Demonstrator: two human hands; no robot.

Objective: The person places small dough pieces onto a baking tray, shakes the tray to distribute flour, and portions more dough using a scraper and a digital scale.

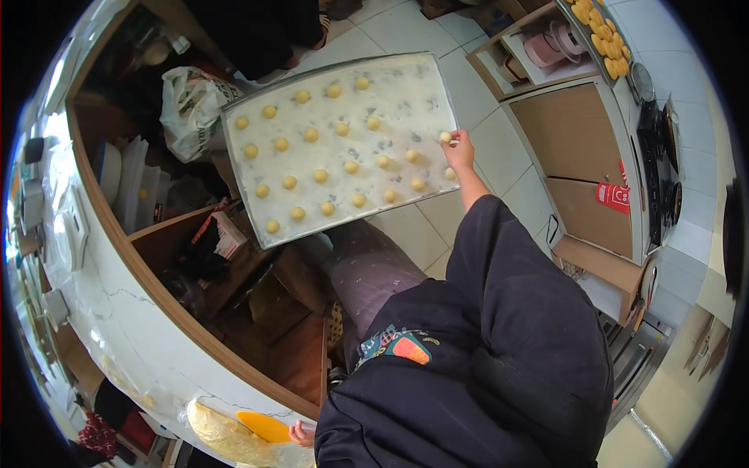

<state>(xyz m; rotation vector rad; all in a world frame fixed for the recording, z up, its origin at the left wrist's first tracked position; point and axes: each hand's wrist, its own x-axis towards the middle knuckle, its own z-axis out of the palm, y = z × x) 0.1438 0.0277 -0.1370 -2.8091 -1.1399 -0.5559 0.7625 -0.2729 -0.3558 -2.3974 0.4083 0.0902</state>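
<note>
My right hand (460, 152) is at the right edge of a large, thin-rimmed metal tray (406, 86), pinching a small pale dough ball (445, 137) between the fingertips. Rows of similar round dough balls (311, 135) sit apart on the tray's whitish, grey-smudged surface. One more ball (450, 173) lies by the rim just below my wrist. Far down at the lower left, only the fingers of my left hand (302, 434) show, at the counter edge against a flat orange scraper (265, 427); my dark sleeve hides the rest. A yellowish dough mass under plastic (218, 433) lies beside the scraper.
Open wooden shelves (226, 312) under a white marbled counter (133, 312) hold boxes and containers. A white plastic bag (191, 109) stands at the tray's left corner. Another person's legs (257, 31) are beyond it. At right are a cabinet (573, 132), a stove (659, 156) and a tray of yellow pieces (605, 39).
</note>
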